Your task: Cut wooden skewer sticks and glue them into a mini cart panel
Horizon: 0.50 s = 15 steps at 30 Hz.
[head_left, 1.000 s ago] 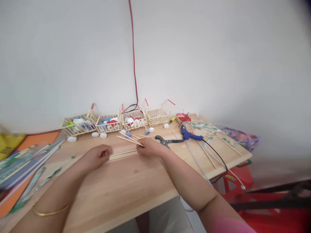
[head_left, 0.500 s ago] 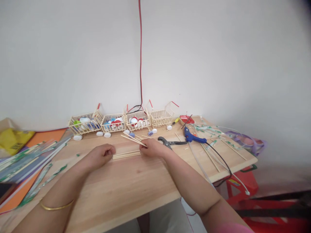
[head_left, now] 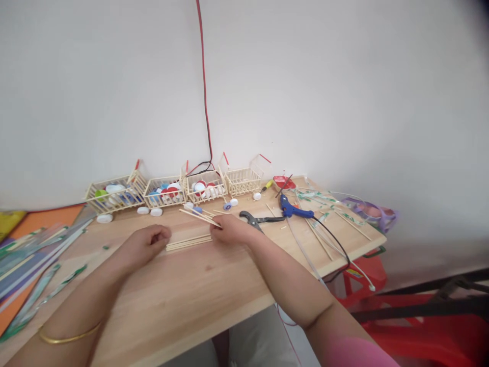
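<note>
Several thin wooden sticks [head_left: 189, 243] lie side by side on the table, between my two hands. My left hand [head_left: 151, 242] is closed at their left end, its fingers curled; whether anything is in them is hidden. At the right end, my right hand [head_left: 231, 230] is closed on a few loose wooden sticks [head_left: 200, 216], which fan out up and to the left from its fingers. The lower part of that hand is by the row's right ends; I cannot tell whether it touches them.
Behind stand small stick carts [head_left: 164, 192], some filled with bottle caps. Right of my right hand lie dark-handled pliers [head_left: 254, 219] and a blue glue gun [head_left: 296, 209] with a black cable. Plastic wrappers [head_left: 34, 300] and coloured sheets lie left. A red stool [head_left: 367, 278] stands beyond the table's right edge.
The whole view has shifted, so things sit further left in it. Both hands keep about the same places at the row of sticks, and the right still holds its loose sticks.
</note>
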Each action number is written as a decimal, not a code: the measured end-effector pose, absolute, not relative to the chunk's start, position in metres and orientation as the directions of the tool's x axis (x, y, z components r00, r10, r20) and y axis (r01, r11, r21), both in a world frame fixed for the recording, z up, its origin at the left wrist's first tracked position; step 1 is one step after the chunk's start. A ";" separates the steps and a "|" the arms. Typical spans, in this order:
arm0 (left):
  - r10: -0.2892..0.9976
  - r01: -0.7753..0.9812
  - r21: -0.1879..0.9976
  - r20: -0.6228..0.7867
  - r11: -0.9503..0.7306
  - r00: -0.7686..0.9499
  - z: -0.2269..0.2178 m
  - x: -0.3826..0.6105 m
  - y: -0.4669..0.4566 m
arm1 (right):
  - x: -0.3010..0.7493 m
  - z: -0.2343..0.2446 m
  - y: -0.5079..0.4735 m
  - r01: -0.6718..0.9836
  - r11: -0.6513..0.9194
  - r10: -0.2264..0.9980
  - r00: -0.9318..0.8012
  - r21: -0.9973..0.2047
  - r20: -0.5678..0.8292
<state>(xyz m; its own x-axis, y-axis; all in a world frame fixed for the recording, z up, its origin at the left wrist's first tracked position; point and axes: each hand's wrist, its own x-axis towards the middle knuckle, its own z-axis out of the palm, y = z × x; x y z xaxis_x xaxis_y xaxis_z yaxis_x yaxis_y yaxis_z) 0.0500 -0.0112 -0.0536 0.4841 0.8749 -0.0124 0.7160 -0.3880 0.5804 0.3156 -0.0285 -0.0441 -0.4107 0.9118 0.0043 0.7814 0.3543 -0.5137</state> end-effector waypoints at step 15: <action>0.948 0.307 0.940 0.049 -0.151 0.313 -0.039 0.098 -0.053 | 0.281 -0.027 -0.062 0.541 0.459 0.769 -0.639 -0.705 0.009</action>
